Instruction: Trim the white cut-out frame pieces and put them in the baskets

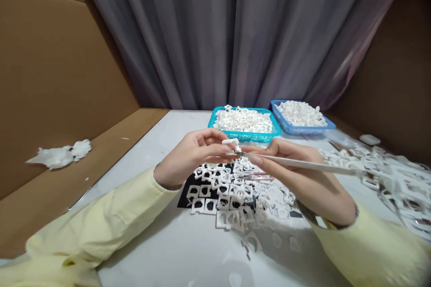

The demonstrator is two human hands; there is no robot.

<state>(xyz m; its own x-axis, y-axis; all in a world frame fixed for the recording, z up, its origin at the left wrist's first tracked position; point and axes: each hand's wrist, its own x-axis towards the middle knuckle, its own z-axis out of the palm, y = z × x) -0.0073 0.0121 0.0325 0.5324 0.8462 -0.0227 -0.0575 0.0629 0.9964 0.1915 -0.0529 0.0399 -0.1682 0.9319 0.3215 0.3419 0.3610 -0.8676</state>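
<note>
Between the fingertips of my left hand (188,154) is a small white plastic part (231,144). My right hand (286,159) grips a slim knife (303,163) with a long off-white handle, and its dark tip meets or nearly meets the part. Both hands are close together above a black mat (185,197). Many small white frame-like pieces (205,191) with rounded openings lie on and around the mat. Under the right hand, a thin tool with a reddish handle (259,176) rests on these pieces. The exact contact at the knife tip is too small to make out.
Behind the hands stand a turquoise basket (242,136) and a blue basket (303,130), both heaped with white parts. More white pieces (397,170) are piled at the right. A crumpled white bag (57,157) lies left. Cardboard walls (50,63) and a grey curtain (208,31) enclose the table.
</note>
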